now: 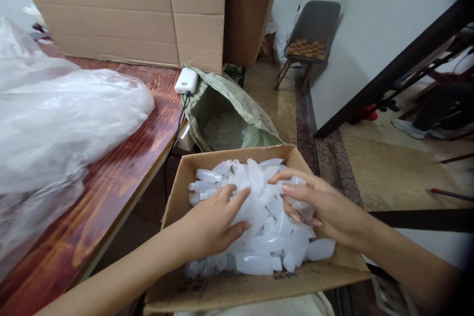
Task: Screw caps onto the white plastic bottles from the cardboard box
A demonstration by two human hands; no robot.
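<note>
An open cardboard box (259, 287) in front of me holds many small translucent white plastic bottles (255, 262), heaped at mixed angles. My left hand (218, 224) is over the left side of the heap, fingers spread and nothing gripped; whether its fingertips touch the bottles I cannot tell. On the right side of the box, my right hand (328, 202) curls its fingers and thumb around a translucent plastic bottle (296, 186). More than one may be in that grip, since the fingers partly hide it.
Behind the box gapes an open green woven sack (244, 103). A reddish wooden table (148, 145) at left carries a large clear plastic bag (70, 118) and a white power bank (186, 80) with a black cable. A grey chair (314, 24) stands farther back, and a person's shoe (411, 128) shows at right.
</note>
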